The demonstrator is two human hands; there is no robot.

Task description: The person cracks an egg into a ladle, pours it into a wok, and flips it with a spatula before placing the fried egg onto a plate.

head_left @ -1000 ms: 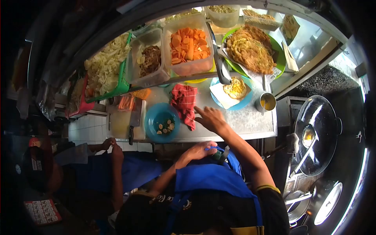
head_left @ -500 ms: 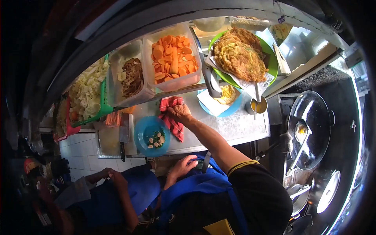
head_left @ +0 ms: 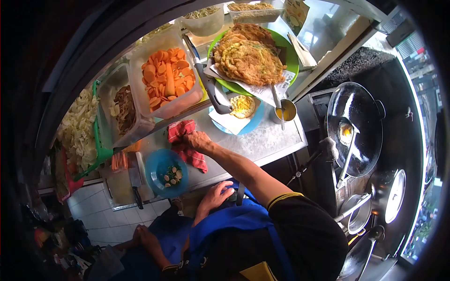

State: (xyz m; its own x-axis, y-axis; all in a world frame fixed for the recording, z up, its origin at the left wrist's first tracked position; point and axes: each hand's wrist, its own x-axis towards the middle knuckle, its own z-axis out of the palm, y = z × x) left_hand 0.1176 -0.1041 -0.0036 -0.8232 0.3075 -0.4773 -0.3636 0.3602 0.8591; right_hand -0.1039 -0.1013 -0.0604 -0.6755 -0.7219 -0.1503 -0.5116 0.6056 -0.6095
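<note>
My right hand (head_left: 199, 141) is closed on a red checked cloth (head_left: 194, 159) that lies bunched on the metal counter. Just left of the cloth is a blue plate (head_left: 154, 171) holding small round pale slices and chopped greens. My left hand (head_left: 216, 196) hovers in front of my blue apron, below the counter edge, with its fingers apart and nothing visible in it. Beyond my right hand, a fried egg (head_left: 243, 107) rests on white paper on another blue plate (head_left: 255, 124).
Tubs of sliced carrots (head_left: 169, 79) and cabbage (head_left: 79, 126) line the shelf, beside a green plate (head_left: 293, 61) of omelettes. A knife (head_left: 136, 185) lies at left. An egg sits in the wok (head_left: 344, 150) on the right. Another person's hands (head_left: 146, 239) are at lower left.
The view has shifted, so the counter and wok appear farther left. My right hand stays on the cloth, and my left hand remains by the apron.
</note>
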